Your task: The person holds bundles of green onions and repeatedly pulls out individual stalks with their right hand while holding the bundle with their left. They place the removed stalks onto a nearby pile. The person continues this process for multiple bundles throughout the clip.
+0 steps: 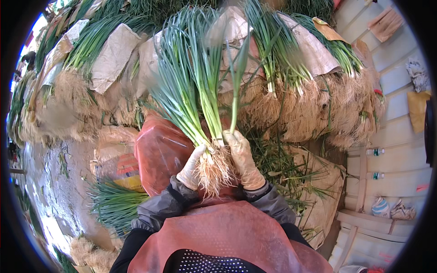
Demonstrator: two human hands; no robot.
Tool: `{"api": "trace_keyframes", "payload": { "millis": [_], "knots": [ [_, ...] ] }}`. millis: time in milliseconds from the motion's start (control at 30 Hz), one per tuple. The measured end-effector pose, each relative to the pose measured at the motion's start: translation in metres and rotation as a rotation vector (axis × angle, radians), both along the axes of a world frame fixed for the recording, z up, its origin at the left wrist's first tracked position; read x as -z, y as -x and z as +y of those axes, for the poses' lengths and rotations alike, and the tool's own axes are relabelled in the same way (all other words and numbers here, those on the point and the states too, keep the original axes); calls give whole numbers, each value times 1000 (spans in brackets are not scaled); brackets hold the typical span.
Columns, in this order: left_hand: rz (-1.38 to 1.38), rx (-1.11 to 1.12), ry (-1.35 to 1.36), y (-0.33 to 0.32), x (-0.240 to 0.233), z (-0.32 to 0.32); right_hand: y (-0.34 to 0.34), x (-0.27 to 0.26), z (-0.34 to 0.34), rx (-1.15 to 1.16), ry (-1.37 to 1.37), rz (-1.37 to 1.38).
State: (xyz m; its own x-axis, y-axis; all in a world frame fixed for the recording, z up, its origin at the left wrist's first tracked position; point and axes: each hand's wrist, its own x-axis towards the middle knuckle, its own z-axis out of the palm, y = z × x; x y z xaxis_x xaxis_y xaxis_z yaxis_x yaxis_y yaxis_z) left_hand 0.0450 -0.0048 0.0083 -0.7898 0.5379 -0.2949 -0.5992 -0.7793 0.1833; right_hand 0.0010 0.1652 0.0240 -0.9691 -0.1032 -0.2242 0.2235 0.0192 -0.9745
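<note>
A bunch of green onions, roots still on, is held upright in front of my red plastic apron. My left hand, in a pale glove, grips the bunch at its white bases from the left. On the right side, my gloved right hand closes around the same bases. A single thicker green stalk rises at that hand's thumb and fingers, a little apart from the others. Tangled roots hang down between both hands. The palms and some fingertips are hidden behind the bunch.
Piled green onions with brown roots span the far side, partly covered by pale woven sacks. Loose leaf trimmings lie on a sack at right. Another bunch rests at left on wet ground. Two bottles are at far right.
</note>
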Motion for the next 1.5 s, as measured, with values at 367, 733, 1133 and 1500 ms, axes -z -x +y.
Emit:
{"api": "trace_keyframes", "payload": {
  "millis": [367,733,1133,1500],
  "knots": [
    [115,56,-334,5,-20,-4,9,5,46,586,31,-268],
    [-30,-2,33,8,-46,-3,-21,-85,-36,17,-913,808],
    [13,96,-119,9,-14,13,19,-13,33,-50,-894,544],
    [0,4,-185,17,-33,10,42,-30,71,137,-1115,1008]
  ]
}}
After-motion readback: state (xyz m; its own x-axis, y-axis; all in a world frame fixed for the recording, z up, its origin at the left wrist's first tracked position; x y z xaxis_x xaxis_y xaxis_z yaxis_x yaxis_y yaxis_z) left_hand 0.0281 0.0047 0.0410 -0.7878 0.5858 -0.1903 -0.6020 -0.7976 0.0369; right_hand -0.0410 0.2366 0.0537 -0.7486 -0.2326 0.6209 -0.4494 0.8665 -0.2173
